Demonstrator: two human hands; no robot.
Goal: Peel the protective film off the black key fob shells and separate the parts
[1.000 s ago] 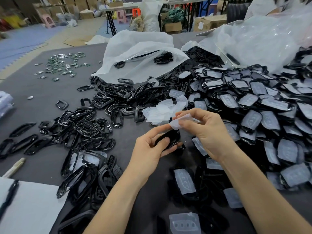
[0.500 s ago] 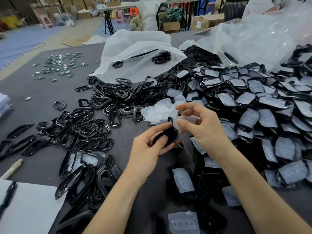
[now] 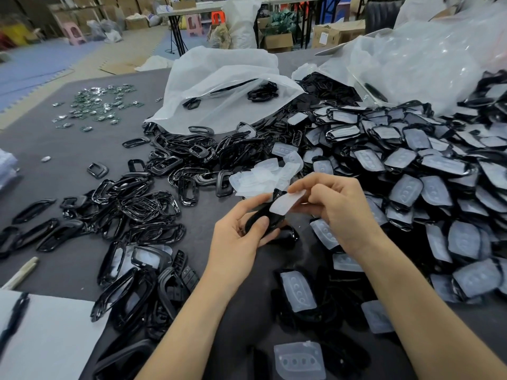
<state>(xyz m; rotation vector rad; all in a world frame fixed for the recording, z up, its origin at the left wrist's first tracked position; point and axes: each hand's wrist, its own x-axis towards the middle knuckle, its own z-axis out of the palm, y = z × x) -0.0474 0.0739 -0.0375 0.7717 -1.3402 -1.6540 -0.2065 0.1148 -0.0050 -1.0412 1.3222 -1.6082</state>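
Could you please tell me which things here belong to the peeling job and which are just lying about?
Job: left hand, right hand, black shell, film, peeled films, covered shells, separated frames.
Lying about: green boards, pen, paper.

No text, brand, number or sign is legible in the head view. Cardboard box (image 3: pixel 340 32) at the far side carries a pale patch (image 3: pixel 325 37), possibly a shipping label, too small to read. Nearest protective film (image 3: pixel 299 360) shows only oval button outlines, no characters.
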